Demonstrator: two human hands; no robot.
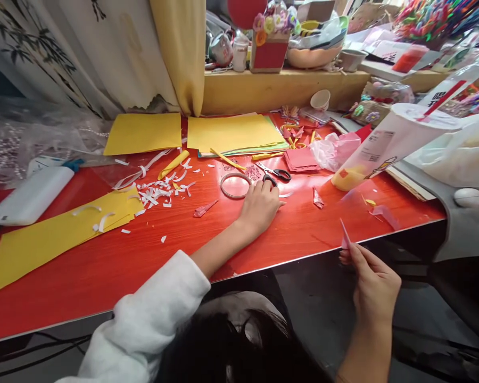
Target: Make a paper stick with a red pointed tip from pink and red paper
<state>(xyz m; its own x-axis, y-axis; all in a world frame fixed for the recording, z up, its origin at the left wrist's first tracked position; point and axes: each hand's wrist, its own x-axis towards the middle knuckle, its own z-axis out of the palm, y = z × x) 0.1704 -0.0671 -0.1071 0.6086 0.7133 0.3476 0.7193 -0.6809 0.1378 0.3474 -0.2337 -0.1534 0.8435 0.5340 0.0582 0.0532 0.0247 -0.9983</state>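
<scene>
The left hand (pixel 262 205) touches the scissors (pixel 274 171) on the bench (pixel 104 271), whether gripping cannot be told; the right hand (pixel 373 271) pinches pink paper (pixel 345 239).

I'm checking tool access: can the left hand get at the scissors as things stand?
Likely yes: the left hand is right by the scissors, with nothing visible blocking the way.

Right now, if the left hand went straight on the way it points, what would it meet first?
Likely the scissors, just ahead of the left hand; whether they touch is unclear.
</scene>
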